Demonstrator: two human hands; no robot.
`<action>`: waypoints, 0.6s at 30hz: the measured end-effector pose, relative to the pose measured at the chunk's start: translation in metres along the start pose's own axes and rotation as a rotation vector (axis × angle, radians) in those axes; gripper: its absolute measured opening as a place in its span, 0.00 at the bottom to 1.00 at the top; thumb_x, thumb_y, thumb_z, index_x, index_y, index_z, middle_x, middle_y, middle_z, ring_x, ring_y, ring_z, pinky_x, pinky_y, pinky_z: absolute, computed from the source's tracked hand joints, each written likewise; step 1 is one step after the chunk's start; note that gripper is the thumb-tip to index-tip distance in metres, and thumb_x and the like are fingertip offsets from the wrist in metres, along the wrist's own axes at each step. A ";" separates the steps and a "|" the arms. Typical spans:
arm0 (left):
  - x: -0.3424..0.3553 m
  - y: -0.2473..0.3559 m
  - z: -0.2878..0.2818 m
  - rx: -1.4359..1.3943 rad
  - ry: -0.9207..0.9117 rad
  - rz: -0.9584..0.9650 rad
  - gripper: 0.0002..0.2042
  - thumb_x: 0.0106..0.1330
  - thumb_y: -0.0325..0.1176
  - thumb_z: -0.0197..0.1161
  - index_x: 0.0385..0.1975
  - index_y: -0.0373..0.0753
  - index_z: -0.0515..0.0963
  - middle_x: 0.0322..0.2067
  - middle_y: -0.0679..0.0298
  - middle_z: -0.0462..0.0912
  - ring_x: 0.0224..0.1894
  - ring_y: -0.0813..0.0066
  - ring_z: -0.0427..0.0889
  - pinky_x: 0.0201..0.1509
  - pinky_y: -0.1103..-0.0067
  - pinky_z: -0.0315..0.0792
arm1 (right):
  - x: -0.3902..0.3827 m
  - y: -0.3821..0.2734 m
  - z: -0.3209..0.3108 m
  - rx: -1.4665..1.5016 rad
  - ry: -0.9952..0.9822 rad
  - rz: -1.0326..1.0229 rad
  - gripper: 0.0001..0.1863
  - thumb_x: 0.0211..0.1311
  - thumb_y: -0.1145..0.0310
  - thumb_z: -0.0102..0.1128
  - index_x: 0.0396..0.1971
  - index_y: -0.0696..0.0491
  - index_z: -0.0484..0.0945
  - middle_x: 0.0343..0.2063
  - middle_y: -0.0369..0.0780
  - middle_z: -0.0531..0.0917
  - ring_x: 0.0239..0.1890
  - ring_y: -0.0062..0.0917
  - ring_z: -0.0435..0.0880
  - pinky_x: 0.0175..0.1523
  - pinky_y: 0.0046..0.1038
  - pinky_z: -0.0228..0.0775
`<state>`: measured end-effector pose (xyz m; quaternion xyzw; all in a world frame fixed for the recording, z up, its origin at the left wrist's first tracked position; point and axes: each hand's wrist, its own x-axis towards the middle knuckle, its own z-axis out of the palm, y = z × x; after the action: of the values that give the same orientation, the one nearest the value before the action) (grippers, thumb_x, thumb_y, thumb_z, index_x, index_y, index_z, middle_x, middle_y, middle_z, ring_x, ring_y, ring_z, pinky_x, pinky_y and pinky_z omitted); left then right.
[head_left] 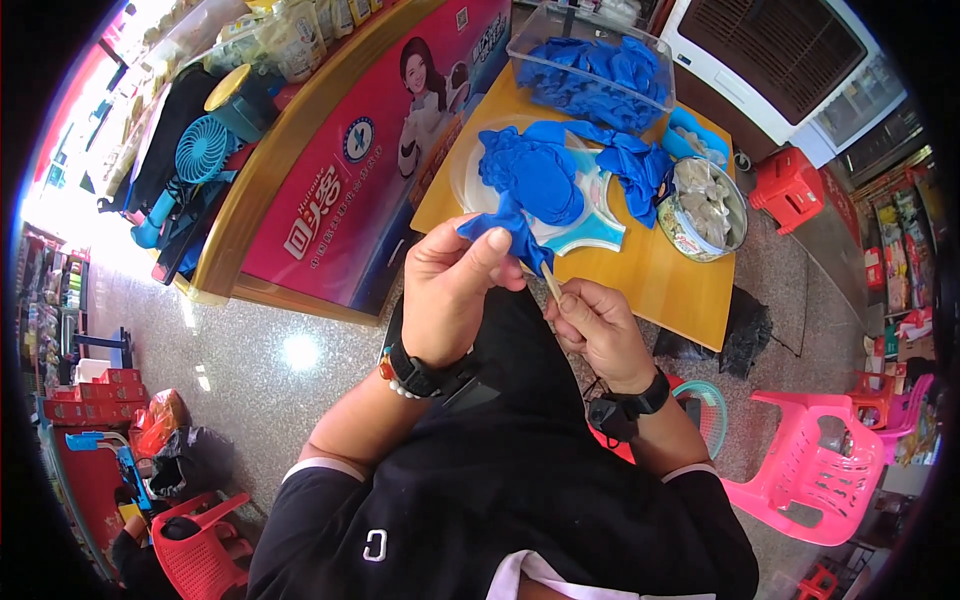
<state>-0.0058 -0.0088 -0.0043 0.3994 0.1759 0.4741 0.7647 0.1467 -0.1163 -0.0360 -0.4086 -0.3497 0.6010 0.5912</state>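
My left hand (440,285) pinches a small gathered piece of blue fabric (508,215) between thumb and fingers, over the near edge of the wooden table (690,300). Lower and to the right, my right hand (606,335) grips a thin pale stick (553,284), its upper end meeting the fabric's lower tip. Behind my hands, a stack of blue fabric pieces (545,180) lies on a round, pale plate-like thing. A loose blue bunch (640,175) lies to its right. A white and turquoise patterned sheet (605,225) is partly under the pieces.
At the table's far end stands a clear plastic bin (669,78) full of blue pieces. A round tin (697,246) with greyish contents and a small blue tray (672,143) are at the right. A counter (330,200) borders the left; a pink chair (825,465) stands right.
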 end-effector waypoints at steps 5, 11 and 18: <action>0.002 0.008 0.001 0.066 0.013 0.075 0.08 0.64 0.28 0.61 0.40 0.32 0.80 0.30 0.64 0.79 0.27 0.81 0.77 0.30 0.84 0.75 | -0.005 -0.002 -0.004 -0.164 -0.006 -0.003 0.12 0.69 0.66 0.51 0.29 0.59 0.76 0.17 0.29 0.68 0.17 0.09 0.61 0.21 0.14 0.52; 0.003 0.019 0.000 0.261 -0.146 0.006 0.05 0.62 0.26 0.62 0.35 0.32 0.81 0.30 0.66 0.77 0.27 0.83 0.77 0.29 0.86 0.73 | -0.008 -0.011 -0.009 -0.354 0.009 0.007 0.11 0.68 0.67 0.53 0.30 0.58 0.78 0.18 0.29 0.71 0.19 0.10 0.66 0.25 0.15 0.56; -0.003 0.011 0.003 0.323 -0.234 -0.029 0.03 0.63 0.25 0.62 0.34 0.35 0.80 0.31 0.67 0.79 0.29 0.85 0.77 0.29 0.88 0.73 | -0.005 -0.003 0.002 -0.489 0.039 -0.148 0.11 0.68 0.67 0.52 0.30 0.58 0.77 0.17 0.29 0.70 0.18 0.10 0.65 0.24 0.16 0.55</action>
<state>-0.0118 -0.0102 0.0054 0.5668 0.1654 0.3791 0.7125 0.1463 -0.1207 -0.0323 -0.5241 -0.5021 0.4458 0.5238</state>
